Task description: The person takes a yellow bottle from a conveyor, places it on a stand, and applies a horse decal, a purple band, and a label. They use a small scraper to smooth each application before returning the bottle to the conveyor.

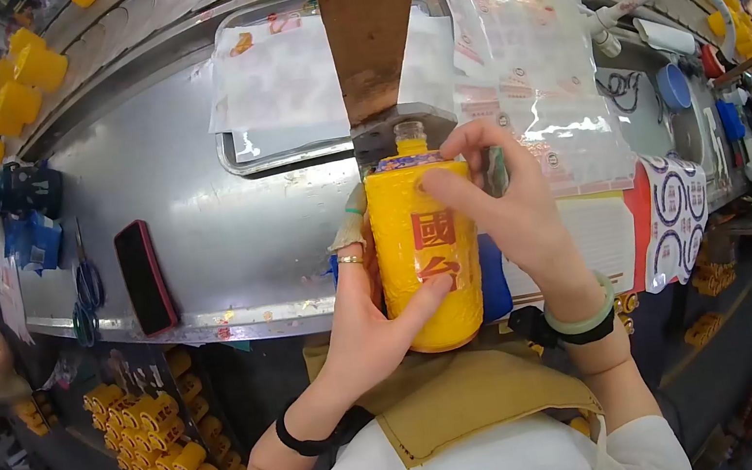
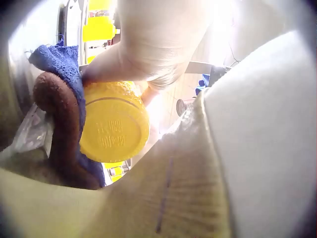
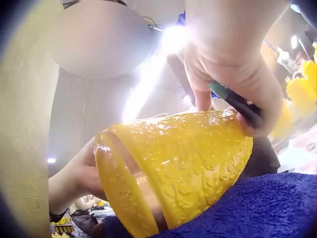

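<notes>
A yellow bottle (image 1: 436, 314) with red characters and a bare clear-glass neck tilts at the table's front edge, its base toward the apron. My left hand (image 1: 372, 319) grips its lower body, thumb across the front and fingers round the far side; tape wraps a finger. My right hand (image 1: 513, 198) is at the bottle's shoulder, thumb pressed on the front and index finger by the patterned top. A dark piece with a green end (image 3: 237, 101) lies under the right fingers; I cannot tell what it is. Blue cloth (image 3: 257, 208) lies under the bottle, whose embossed base (image 2: 115, 130) faces the left wrist camera.
A brown post (image 1: 371, 29) with a metal bracket stands just beyond the bottle neck. A phone (image 1: 145, 277) and scissors (image 1: 86, 281) lie at left. Plastic-covered sheets (image 1: 555, 89) and a tray (image 1: 284, 151) lie behind. Yellow bottles (image 1: 10, 96) line the conveyor (image 1: 163, 5).
</notes>
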The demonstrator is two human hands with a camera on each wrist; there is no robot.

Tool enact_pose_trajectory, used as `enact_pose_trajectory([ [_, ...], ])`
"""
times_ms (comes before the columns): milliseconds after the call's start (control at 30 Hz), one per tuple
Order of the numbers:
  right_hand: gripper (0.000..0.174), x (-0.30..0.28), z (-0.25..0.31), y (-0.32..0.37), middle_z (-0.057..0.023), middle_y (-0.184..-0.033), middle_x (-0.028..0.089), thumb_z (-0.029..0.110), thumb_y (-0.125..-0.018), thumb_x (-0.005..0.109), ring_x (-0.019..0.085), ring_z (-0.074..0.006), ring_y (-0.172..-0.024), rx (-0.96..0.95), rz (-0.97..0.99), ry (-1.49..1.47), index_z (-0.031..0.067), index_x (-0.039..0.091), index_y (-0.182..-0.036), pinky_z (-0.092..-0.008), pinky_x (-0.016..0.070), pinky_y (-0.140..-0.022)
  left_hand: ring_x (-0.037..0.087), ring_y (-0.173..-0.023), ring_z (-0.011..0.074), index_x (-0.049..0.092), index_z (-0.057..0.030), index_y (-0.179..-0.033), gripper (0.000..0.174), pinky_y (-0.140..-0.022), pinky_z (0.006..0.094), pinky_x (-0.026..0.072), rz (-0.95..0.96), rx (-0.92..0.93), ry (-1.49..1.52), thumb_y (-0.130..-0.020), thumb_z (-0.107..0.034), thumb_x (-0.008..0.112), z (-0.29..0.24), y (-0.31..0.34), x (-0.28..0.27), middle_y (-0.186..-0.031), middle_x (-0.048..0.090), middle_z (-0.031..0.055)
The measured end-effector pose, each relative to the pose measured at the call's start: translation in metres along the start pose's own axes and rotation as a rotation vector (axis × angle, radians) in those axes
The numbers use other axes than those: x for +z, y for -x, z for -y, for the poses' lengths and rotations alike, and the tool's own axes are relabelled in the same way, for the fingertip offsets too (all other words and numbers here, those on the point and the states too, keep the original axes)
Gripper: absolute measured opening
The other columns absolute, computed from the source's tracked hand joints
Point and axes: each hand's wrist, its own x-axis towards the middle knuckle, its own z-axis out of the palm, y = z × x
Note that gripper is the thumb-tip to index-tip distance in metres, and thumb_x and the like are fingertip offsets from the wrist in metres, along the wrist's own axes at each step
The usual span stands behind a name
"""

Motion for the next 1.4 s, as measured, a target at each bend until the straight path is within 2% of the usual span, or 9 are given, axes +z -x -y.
enact_pose_trajectory([
  [133, 0.029, 0.000, -0.006, 0.005, -0.0009, -0.100, 0.062, 0.017, -0.091, 0.077, 0.056, -0.0070, -0.091, 0.051, -0.013, -0.226, 0.0035, 0.063, -0.113, -0.0231, 0.0458, -0.080, 0.045, -0.141, 0.0239, 0.018, -0.0005, -0.158, 0.082, -0.117, 0.0398, 0.0390, 0.000, 0.080, -0.044, -0.095, -0.003, 0.071, 0.002, -0.004, -0.001, -0.151, 0.041, 0.0158],
  [200, 0.031, -0.004, -0.006, 0.011, 0.0023, -0.094, 0.055, 0.012, -0.094, 0.074, 0.050, -0.0049, -0.085, 0.174, -0.057, -0.367, 0.0044, 0.063, -0.121, -0.0212, 0.0413, -0.075, 0.044, -0.141, 0.0231, 0.021, -0.0007, -0.158, 0.078, -0.116, 0.0388, 0.0389, -0.105, 0.091, 0.073, -0.097, -0.004, 0.069, -0.001, -0.009, 0.000, -0.152, 0.041, 0.0160],
  [233, 0.031, -0.003, -0.006, 0.016, 0.0023, -0.094, 0.055, 0.012, -0.094, 0.074, 0.050, -0.0049, -0.085, 0.175, -0.055, -0.366, 0.0044, 0.063, -0.121, -0.0212, 0.0413, -0.075, 0.044, -0.141, 0.0231, 0.021, -0.0007, -0.158, 0.078, -0.116, 0.0388, 0.0389, -0.107, 0.092, 0.074, -0.097, -0.004, 0.069, -0.003, -0.012, -0.002, -0.152, 0.041, 0.0160],
  [300, 0.041, -0.001, -0.005, 0.027, 0.0043, -0.088, 0.048, 0.010, -0.094, 0.072, 0.045, -0.0052, -0.081, 0.206, -0.084, -0.350, 0.0052, 0.059, -0.133, -0.0209, 0.0389, -0.074, 0.046, -0.140, 0.0223, 0.022, -0.0001, -0.159, 0.074, -0.115, 0.0374, 0.0398, -0.122, -0.030, 0.212, -0.099, -0.005, 0.066, -0.008, -0.019, -0.004, -0.153, 0.042, 0.0163],
  [400, 0.052, 0.004, -0.016, 0.038, 0.0052, -0.086, 0.047, 0.011, -0.094, 0.073, 0.045, -0.0053, -0.082, 0.107, -0.042, -0.285, 0.0060, 0.053, -0.141, -0.0211, 0.0385, -0.075, 0.047, -0.138, 0.0216, 0.020, 0.0001, -0.160, 0.074, -0.115, 0.0365, 0.0404, -0.104, -0.050, 0.135, -0.101, -0.004, 0.064, -0.007, -0.021, -0.004, -0.153, 0.043, 0.0165],
  [500, 0.058, 0.005, -0.022, 0.039, 0.0054, -0.087, 0.048, 0.011, -0.092, 0.075, 0.045, -0.0054, -0.081, 0.099, -0.018, -0.263, 0.0066, 0.050, -0.145, -0.0215, 0.0381, -0.075, 0.048, -0.138, 0.0215, 0.018, -0.0004, -0.161, 0.076, -0.114, 0.0361, 0.0408, -0.106, -0.022, 0.164, -0.100, -0.005, 0.065, -0.006, -0.022, -0.003, -0.153, 0.044, 0.0164],
  [733, 0.062, 0.008, -0.018, 0.040, 0.0053, -0.086, 0.048, 0.011, -0.091, 0.076, 0.045, -0.0053, -0.081, 0.126, -0.030, -0.335, 0.0057, 0.048, -0.147, -0.0216, 0.0378, -0.075, 0.048, -0.137, 0.0213, 0.018, -0.0005, -0.161, 0.078, -0.114, 0.0362, 0.0405, -0.116, -0.010, 0.151, -0.100, -0.006, 0.066, -0.004, -0.021, -0.005, -0.153, 0.044, 0.0163],
  [1000, 0.061, 0.004, -0.015, 0.040, 0.0053, -0.087, 0.047, 0.009, -0.093, 0.075, 0.047, -0.0050, -0.082, 0.157, -0.016, -0.421, 0.0050, 0.048, -0.147, -0.0210, 0.0388, -0.076, 0.050, -0.136, 0.0208, 0.021, -0.0003, -0.159, 0.071, -0.114, 0.0368, 0.0415, -0.099, 0.006, 0.195, -0.103, -0.009, 0.063, -0.004, -0.022, -0.006, -0.151, 0.047, 0.0151],
  [1400, 0.060, 0.008, -0.014, 0.040, 0.0051, -0.086, 0.046, 0.011, -0.094, 0.076, 0.047, -0.0054, -0.081, 0.153, -0.023, -0.405, 0.0052, 0.048, -0.147, -0.0208, 0.0392, -0.075, 0.052, -0.134, 0.0194, 0.027, -0.0003, -0.157, 0.064, -0.111, 0.0356, 0.0441, -0.116, 0.013, 0.119, -0.104, -0.011, 0.061, -0.004, -0.021, -0.003, -0.148, 0.050, 0.0146],
])
